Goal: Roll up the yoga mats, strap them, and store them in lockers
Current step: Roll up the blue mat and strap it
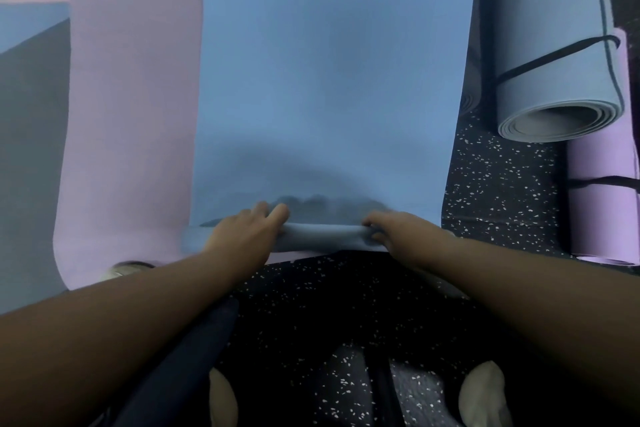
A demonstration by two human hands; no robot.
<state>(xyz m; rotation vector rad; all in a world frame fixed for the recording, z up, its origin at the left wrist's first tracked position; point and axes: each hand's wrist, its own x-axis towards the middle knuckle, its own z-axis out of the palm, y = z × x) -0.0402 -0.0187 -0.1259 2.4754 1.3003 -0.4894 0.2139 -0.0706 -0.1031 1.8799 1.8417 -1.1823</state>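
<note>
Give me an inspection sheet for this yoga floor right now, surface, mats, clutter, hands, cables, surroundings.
Surface: dark speckled floor.
Job's things: blue mat lies flat, only its near edge rolled; lilac mat flat on its left, partly under it; further flat mats overlap at far left.
Finished rolls: grey rolled mat with a black strap around it; purple rolled mat, also strapped, beside it.
Clutter: nothing seen.
Hands: left hand and right hand grip the small roll at the blue mat's near edge.
Cables: nothing seen.
Surroundings: no lockers in view; the person's shoes show at the bottom.
</note>
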